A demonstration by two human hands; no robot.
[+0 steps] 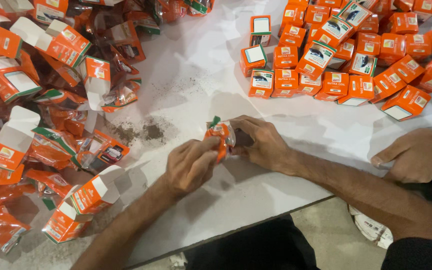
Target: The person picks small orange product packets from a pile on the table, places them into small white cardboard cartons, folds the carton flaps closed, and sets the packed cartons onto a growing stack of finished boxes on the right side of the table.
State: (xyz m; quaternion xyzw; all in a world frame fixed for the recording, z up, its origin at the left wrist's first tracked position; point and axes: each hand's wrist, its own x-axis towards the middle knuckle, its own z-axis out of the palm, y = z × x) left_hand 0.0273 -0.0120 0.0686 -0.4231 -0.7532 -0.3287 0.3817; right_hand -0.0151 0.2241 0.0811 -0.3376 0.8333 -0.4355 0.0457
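At the left edge of the counter (201, 90), which is covered with white paper, lies a big heap of open orange cartons (31, 100) with white flaps, mixed with crumpled orange wrappers; the heap goes from the far left corner down to the near left corner. Just beside this heap, more to the middle of the counter, there is a small patch of dark powder (143, 132) on the paper. Near the front edge, about in the middle, the left hand (191, 165) and the right hand (261, 145) meet around one small orange packet (219, 137) with a green tip, which is held a little above the white paper. The grip of the left hand is pressed on the near side of the packet, with the fingers curled against it. The grip of the right hand pinches the far side of the packet, the thumb and fingers closed on it. In the far right corner stands a crowd of closed orange boxes (346, 55), many side by side and some lying tilted on others. At the right edge, near the front, another person's hand (416, 152) rests flat on the counter, well apart from the packet.
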